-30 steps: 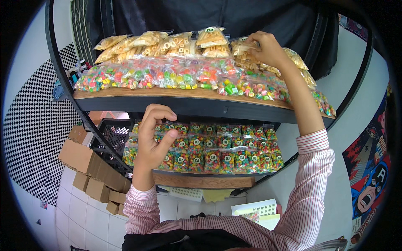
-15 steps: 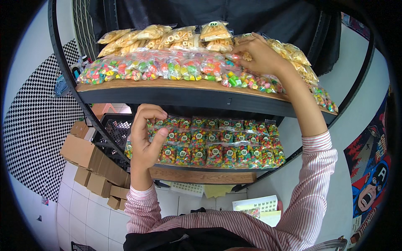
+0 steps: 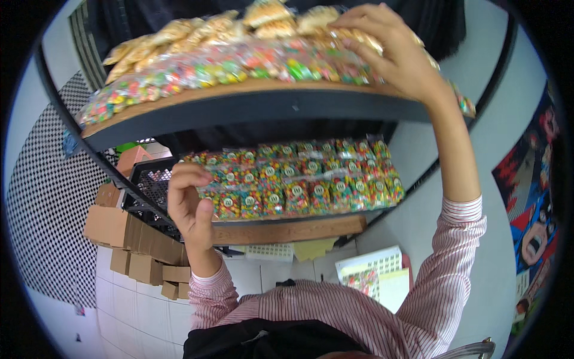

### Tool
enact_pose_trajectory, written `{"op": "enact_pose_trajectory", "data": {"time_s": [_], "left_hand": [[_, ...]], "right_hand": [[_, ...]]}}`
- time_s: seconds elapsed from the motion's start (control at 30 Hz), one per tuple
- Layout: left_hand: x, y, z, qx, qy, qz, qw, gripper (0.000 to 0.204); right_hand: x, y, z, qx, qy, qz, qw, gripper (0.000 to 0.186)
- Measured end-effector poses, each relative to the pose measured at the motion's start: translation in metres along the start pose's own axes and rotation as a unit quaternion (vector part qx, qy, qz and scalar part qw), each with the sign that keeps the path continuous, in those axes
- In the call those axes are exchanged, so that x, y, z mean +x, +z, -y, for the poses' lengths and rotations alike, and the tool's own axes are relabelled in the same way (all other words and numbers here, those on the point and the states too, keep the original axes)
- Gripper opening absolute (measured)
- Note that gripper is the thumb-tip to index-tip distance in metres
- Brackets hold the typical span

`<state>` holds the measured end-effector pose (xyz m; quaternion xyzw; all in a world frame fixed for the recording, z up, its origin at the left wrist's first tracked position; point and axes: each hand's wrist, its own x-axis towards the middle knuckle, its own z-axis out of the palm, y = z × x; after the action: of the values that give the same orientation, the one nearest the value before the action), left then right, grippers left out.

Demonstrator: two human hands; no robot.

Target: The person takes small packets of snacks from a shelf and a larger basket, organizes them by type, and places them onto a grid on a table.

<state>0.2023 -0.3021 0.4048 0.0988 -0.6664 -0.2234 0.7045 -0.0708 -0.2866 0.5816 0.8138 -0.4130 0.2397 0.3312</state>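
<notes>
On the upper shelf (image 3: 257, 102), bags of pale yellow snacks (image 3: 212, 27) lie piled behind bags of colourful candy (image 3: 221, 72); motion blurs them. My right hand (image 3: 394, 57) is at the right part of these piles, fingers bent and apart over the bags, touching them or just above, with no bag clearly in its grip. My left hand (image 3: 191, 206) hangs lower, in front of the left end of the lower shelf, fingers curled loosely with the thumb apart and nothing visible in them. Rows of small candy bags with round labels (image 3: 297, 197) fill that lower shelf.
Black metal posts (image 3: 57, 102) frame the shelves. A black plastic crate (image 3: 149, 179) and stacked cardboard boxes (image 3: 107, 224) are at the lower left. Papers (image 3: 394, 290) lie low at the right, beside a pale wall; a colourful poster (image 3: 532, 227) hangs at the far right.
The view has shifted, so the shelves sit higher in it. My right hand has moved rightward along the bags, its fingers now wider apart. My left hand has shifted slightly left.
</notes>
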Motion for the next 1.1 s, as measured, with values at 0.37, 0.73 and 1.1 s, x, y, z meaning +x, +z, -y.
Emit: {"op": "enact_pose_trajectory", "data": {"time_s": [0.37,0.73,1.1], "left_hand": [[-0.135,0.031,0.05,-0.164,-0.226,0.133,0.951,0.03],[-0.177,0.071,0.047,-0.205,-0.326,0.242,0.89,0.014],[-0.207,0.077,0.032,-0.207,-0.405,0.299,0.839,0.017]], "right_hand": [[-0.329,0.02,0.104,0.084,0.447,0.011,0.89,0.023],[-0.641,0.12,0.369,-0.022,0.922,0.091,0.376,0.06],[-0.602,0.152,0.373,-0.101,0.939,0.065,0.323,0.06]]}}
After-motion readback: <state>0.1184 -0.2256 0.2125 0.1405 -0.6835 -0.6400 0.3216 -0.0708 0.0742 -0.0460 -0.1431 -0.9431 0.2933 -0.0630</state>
